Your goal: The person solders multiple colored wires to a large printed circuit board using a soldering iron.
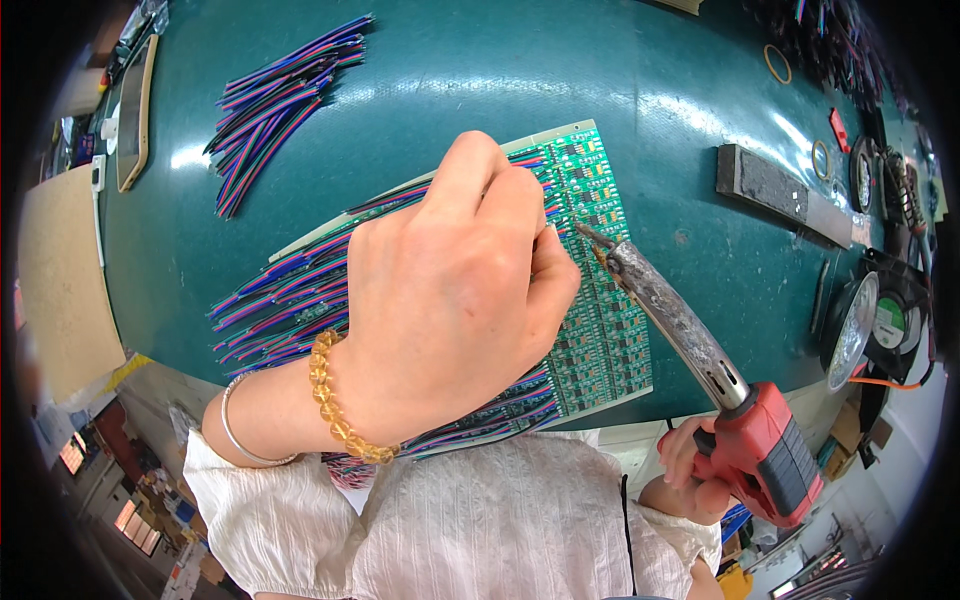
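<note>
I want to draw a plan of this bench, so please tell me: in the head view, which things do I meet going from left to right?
Beige sheet → phone → loose wires → left hand → soldering iron → fan.
</note>
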A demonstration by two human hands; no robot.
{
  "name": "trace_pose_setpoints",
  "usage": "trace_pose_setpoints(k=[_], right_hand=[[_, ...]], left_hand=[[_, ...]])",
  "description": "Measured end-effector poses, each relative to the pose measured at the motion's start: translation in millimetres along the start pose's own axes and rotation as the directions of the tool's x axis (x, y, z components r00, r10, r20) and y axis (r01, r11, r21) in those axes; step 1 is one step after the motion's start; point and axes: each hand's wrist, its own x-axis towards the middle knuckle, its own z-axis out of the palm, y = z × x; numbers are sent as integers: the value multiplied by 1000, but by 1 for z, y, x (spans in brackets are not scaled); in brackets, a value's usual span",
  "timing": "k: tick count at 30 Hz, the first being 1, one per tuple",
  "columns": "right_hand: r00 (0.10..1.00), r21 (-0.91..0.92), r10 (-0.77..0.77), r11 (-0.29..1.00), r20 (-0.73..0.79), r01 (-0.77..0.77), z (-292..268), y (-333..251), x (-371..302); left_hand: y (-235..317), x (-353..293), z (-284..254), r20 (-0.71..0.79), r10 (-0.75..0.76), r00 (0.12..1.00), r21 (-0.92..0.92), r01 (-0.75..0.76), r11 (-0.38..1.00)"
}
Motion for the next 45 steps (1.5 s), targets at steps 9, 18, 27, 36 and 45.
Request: trace_pose_setpoints(k=[9, 18, 27, 36, 45], right_hand=[[998, -144, -56, 988, 24, 59, -2, 1, -2], [996, 176, 49, 984, -69, -36, 5, -2, -4], [998, -150, 19, 988, -52, -27, -4, -7, -1], [997, 240, 57, 970, -56, -42, 4, 4, -2], [987, -100, -34, 995, -156, 18, 15, -10, 0]], left_hand=[[0, -1, 0, 3, 0, 1000, -6, 0, 1000], [0, 1, 1, 3, 4, 1000, -17, -4, 1000], [0, -1, 2, -18, 25, 1000, -1, -25, 1000], [0, -2, 1, -20, 12, 1000, 7, -11, 1000], [1, 2, 2, -19, 37, 999, -8, -37, 999]])
